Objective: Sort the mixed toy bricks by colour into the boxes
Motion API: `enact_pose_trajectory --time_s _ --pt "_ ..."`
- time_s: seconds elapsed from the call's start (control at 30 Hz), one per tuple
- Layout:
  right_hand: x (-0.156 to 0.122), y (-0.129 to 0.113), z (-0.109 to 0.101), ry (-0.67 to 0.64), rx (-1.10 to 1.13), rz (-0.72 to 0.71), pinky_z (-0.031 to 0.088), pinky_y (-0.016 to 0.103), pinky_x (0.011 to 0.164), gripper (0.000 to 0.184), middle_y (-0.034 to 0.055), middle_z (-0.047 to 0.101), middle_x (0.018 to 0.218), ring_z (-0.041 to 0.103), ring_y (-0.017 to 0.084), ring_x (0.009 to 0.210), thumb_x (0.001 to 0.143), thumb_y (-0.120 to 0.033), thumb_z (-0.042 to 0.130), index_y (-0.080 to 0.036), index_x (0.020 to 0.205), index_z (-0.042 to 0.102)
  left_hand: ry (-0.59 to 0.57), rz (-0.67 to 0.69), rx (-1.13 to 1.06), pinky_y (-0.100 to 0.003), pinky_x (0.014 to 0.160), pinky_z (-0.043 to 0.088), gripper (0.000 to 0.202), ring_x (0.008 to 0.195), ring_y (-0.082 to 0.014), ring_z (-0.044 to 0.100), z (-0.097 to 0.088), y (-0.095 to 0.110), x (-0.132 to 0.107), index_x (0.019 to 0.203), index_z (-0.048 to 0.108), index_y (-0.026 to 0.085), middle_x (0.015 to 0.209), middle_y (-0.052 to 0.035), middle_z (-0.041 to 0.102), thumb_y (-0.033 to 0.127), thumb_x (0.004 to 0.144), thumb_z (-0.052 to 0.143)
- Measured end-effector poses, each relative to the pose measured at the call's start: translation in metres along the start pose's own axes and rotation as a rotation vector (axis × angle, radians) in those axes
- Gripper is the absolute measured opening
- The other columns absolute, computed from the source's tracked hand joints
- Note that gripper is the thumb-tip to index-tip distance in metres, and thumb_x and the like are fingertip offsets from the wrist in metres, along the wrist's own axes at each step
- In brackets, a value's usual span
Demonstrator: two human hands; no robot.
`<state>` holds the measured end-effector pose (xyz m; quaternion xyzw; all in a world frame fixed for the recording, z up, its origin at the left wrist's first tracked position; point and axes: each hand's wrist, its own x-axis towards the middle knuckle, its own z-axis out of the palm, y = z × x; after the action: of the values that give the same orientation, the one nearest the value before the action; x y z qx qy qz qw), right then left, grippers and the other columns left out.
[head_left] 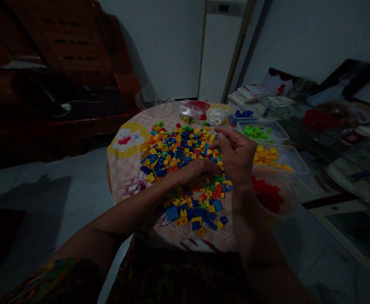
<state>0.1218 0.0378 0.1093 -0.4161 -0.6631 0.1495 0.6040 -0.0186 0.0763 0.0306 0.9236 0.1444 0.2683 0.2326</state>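
A mixed pile of toy building bricks (178, 154), mostly yellow, blue and orange, spreads over a round table with a patterned cloth (124, 169). My left hand (200, 169) reaches low across the middle of the pile, its fingers together and curled down among the bricks; what the tips hold is hidden. Just right of it, my right hand (238, 154) is raised over the pile's right edge. Its fingers are bent, with thumb and index finger near each other; anything between them is too small and dark to name.
Along the right stand tubs of red bricks (267, 194), yellow bricks (265, 157), green bricks (257, 133) and blue bricks (243, 113). White bricks (216, 116) and a clear plastic lid (189, 110) are at the back. A glass table (330, 139) holds clutter; a wooden bench (77, 76) is left.
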Motion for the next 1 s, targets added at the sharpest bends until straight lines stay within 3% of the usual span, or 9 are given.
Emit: enact_pose_trajectory --time_s 0.17,0.3,0.47,0.63,0.8,1.0 --pt "0.006 -0.030 -0.024 0.148 0.030 -0.065 0.060 0.033 0.070 0.025 -0.0007 0.074 0.078 0.071 0.015 0.068 0.098 -0.034 0.053 -0.024 0.110 0.072 -0.240 0.254 -0.151 -0.028 0.105 0.046 0.035 0.117 -0.0185 0.063 0.026 0.029 0.022 0.115 0.070 0.016 0.120 -0.0109 0.071 0.012 0.095 0.042" --pt "0.006 -0.033 -0.036 0.203 0.045 -0.044 0.061 0.034 0.071 0.025 0.0006 0.075 0.078 0.072 0.015 0.068 0.097 -0.033 0.054 -0.022 0.110 0.072 -0.371 0.375 -0.135 -0.024 0.108 0.042 0.043 0.123 -0.0153 0.059 0.045 0.046 0.032 0.116 0.071 0.022 0.124 -0.0064 0.069 0.010 0.094 0.036" --pt "0.003 -0.021 -0.031 0.198 0.014 -0.032 0.060 0.031 0.067 0.022 -0.0008 0.073 0.070 0.071 0.014 0.060 0.095 -0.031 0.057 -0.019 0.103 0.074 -0.333 0.375 0.021 -0.027 0.112 0.038 0.040 0.125 -0.0158 0.055 0.063 0.047 0.028 0.112 0.072 0.033 0.127 0.0003 0.067 0.013 0.091 0.045" --pt "0.000 -0.013 -0.028 0.174 0.006 0.000 0.057 0.027 0.061 0.020 -0.0017 0.072 0.065 0.070 0.014 0.058 0.092 -0.028 0.059 -0.019 0.100 0.075 -0.374 0.303 0.173 -0.033 0.113 0.036 0.039 0.130 -0.0181 0.051 0.065 0.048 0.020 0.117 0.069 0.035 0.134 0.0002 0.064 0.017 0.092 0.046" --pt "0.000 -0.014 -0.027 0.178 0.010 0.012 0.057 0.028 0.064 0.019 -0.0028 0.070 0.061 0.069 0.013 0.056 0.092 -0.027 0.059 -0.019 0.099 0.075 -0.440 0.302 0.133 -0.038 0.116 0.033 0.038 0.131 -0.0213 0.050 0.067 0.059 0.022 0.116 0.070 0.031 0.134 -0.0024 0.063 0.017 0.091 0.046" --pt "-0.002 -0.013 -0.027 0.161 0.012 0.012 0.056 0.029 0.064 0.021 -0.0028 0.069 0.059 0.068 0.013 0.054 0.092 -0.029 0.058 -0.019 0.099 0.075 -0.378 0.266 0.170 -0.041 0.116 0.032 0.032 0.124 -0.0229 0.055 0.076 0.057 0.018 0.112 0.071 0.036 0.126 -0.0019 0.067 0.027 0.090 0.050"
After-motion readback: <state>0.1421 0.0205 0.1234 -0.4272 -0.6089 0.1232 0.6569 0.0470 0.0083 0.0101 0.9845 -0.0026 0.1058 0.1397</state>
